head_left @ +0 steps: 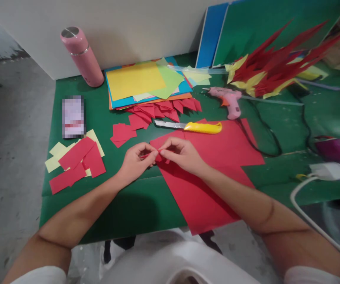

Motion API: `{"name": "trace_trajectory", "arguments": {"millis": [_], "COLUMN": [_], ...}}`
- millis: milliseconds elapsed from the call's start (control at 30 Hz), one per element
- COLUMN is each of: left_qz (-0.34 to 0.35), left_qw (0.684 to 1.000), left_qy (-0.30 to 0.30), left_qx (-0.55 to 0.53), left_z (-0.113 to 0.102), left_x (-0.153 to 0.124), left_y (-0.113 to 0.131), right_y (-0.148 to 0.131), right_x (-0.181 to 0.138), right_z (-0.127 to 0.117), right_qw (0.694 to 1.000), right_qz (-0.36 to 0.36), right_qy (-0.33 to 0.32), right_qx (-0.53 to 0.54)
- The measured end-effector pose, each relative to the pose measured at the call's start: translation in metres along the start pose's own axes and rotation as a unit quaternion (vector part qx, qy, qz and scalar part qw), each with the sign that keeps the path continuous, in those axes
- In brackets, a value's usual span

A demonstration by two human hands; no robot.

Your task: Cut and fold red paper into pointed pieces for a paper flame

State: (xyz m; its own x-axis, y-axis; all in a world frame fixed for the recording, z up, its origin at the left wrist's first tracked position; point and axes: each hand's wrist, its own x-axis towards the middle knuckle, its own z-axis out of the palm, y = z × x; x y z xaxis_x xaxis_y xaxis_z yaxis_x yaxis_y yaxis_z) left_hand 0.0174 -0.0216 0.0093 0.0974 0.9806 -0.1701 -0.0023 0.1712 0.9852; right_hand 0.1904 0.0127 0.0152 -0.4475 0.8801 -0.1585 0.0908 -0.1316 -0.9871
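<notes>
My left hand and my right hand meet over the near middle of the green table. Both are closed in a pinch on one small red paper piece, which is folded between the fingertips. It is held just above the corner of a large red paper sheet that hangs over the table's front edge. A yellow-handled utility knife lies just beyond the hands, on that sheet's far edge.
Folded red pieces lie in front of a stack of coloured paper. Red and pale yellow slips lie at left, near a phone and pink bottle. A pink glue gun, red-yellow paper spikes and cables sit right.
</notes>
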Motion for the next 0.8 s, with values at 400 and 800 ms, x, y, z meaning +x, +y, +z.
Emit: {"name": "trace_trajectory", "arguments": {"millis": [400,800], "left_qz": [0.074,0.061], "left_qw": [0.990,0.994], "left_qy": [0.017,-0.035], "left_qx": [0.119,0.082], "left_z": [-0.002,-0.008], "left_x": [-0.002,0.002], "left_y": [0.000,0.002], "right_y": [-0.004,-0.004], "right_x": [-0.005,0.001], "right_z": [-0.004,-0.012], "right_qw": [0.995,0.998], "right_qz": [-0.062,-0.013], "right_qy": [-0.025,-0.052], "right_qx": [-0.077,0.022]}}
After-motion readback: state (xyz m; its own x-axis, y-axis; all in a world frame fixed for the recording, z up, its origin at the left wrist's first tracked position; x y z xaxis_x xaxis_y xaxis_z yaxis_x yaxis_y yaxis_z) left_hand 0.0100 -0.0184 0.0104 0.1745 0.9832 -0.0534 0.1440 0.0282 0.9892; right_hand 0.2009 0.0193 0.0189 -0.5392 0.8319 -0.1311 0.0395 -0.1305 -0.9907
